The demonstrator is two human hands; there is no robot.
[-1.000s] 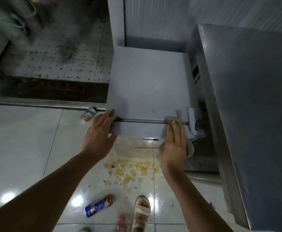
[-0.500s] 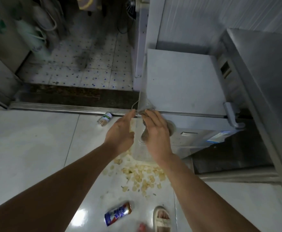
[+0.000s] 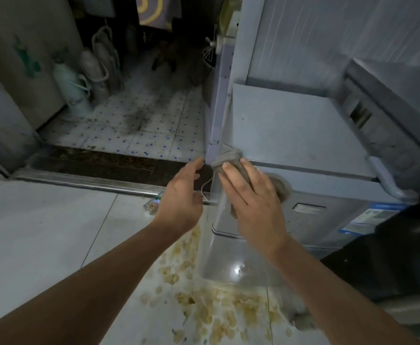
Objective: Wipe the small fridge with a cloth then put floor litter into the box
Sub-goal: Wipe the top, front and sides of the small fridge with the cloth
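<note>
Yellowish crumbs [image 3: 218,312] lie scattered on the pale tiles nearest our feet, and they wait for the second half of the job; we see no box in this view. Just above them, our right hand [image 3: 252,202] presses the grey cloth [image 3: 228,158] flat against the front of the small fridge [image 3: 291,135], at its top left corner, with the fingers spread over the fabric and some of it bunched past the fingertips onto the edge. Our left hand [image 3: 182,195] hangs beside that corner, fingers loose and holding nothing, the fingertips about level with the fridge edge.

To wipe well here, we judge we should keep the palm flat so the cloth stays between skin and metal, then draw it along the seam under the lid in overlapping passes. The bunched end could be pushed into the corner, where dirt likely gathers. The free hand would do best bracing the side wall, so the fridge does not shift.

Farther left, a small can [image 3: 154,204] lies by the metal door sill [image 3: 79,180]. Beyond it is a dim, spotted tile floor [image 3: 134,120].
</note>
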